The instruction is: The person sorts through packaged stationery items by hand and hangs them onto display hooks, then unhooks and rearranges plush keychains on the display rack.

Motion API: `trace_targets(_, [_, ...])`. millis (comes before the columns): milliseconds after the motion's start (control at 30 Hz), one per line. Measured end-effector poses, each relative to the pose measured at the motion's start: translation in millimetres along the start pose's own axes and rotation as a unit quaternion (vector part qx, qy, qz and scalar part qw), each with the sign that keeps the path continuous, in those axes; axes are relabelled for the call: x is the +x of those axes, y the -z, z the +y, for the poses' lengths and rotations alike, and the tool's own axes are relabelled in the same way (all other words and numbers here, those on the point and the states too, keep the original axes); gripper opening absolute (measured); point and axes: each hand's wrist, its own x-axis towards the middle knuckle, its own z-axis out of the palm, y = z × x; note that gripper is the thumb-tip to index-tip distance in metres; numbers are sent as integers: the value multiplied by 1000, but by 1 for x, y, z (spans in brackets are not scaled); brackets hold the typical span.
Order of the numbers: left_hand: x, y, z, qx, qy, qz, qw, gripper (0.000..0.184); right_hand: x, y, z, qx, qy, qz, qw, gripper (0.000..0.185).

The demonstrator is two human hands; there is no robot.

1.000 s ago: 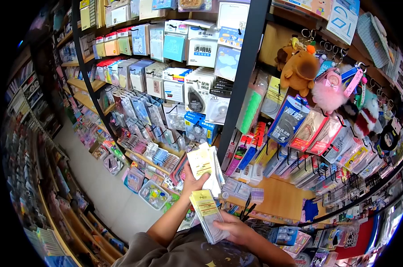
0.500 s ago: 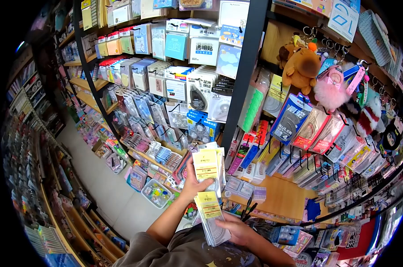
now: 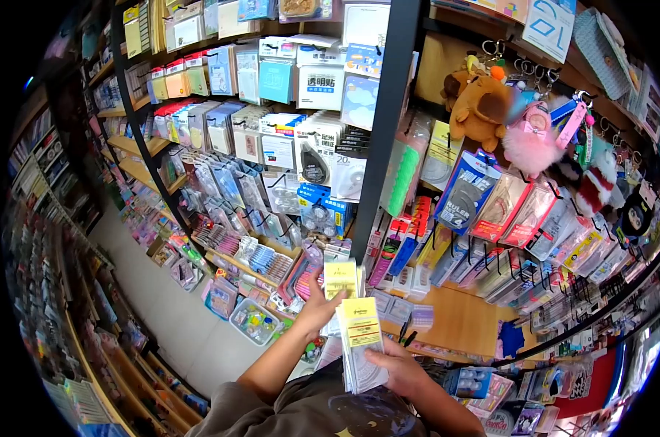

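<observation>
My left hand (image 3: 317, 309) is closed around a stack of protractor packs (image 3: 340, 277) with pale yellow header cards, its thumb over the front. My right hand (image 3: 401, 370) grips a second stack of similar protractor packs (image 3: 363, 342) by its lower right edge. This second stack is nearer to me and overlaps the lower part of the first. Clear plastic with printed markings shows below its yellow card. Most of the left hand's fingers are hidden behind its stack.
A black shelf post (image 3: 379, 124) rises ahead, between hanging stationery and a pegboard with a plush keychain (image 3: 481, 109) and ruler packs (image 3: 467, 193). A similar yellow-topped pack (image 3: 441, 154) hangs there. Below are a wooden shelf (image 3: 454, 320) and a plastic bin (image 3: 254, 320) on the floor.
The right hand's stack has moved up and slightly right, now overlapping the left hand's stack and standing more upright. The left hand's stack has dropped slightly. The view has shifted a little.
</observation>
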Motion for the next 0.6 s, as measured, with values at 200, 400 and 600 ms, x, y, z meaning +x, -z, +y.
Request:
trace_targets(200, [-17, 12, -32, -56, 75, -72, 993, 67, 6, 1, -23, -4, 155, 91, 984, 40])
trace_targets(400, [-23, -10, -19, 29, 34, -71, 996, 59, 36, -12, -42, -126, 387, 142, 902, 42])
trace_targets(600, [-37, -27, -8, 48, -94, -87, 991, 61, 56, 7, -15, -289, 438, 126, 842, 49])
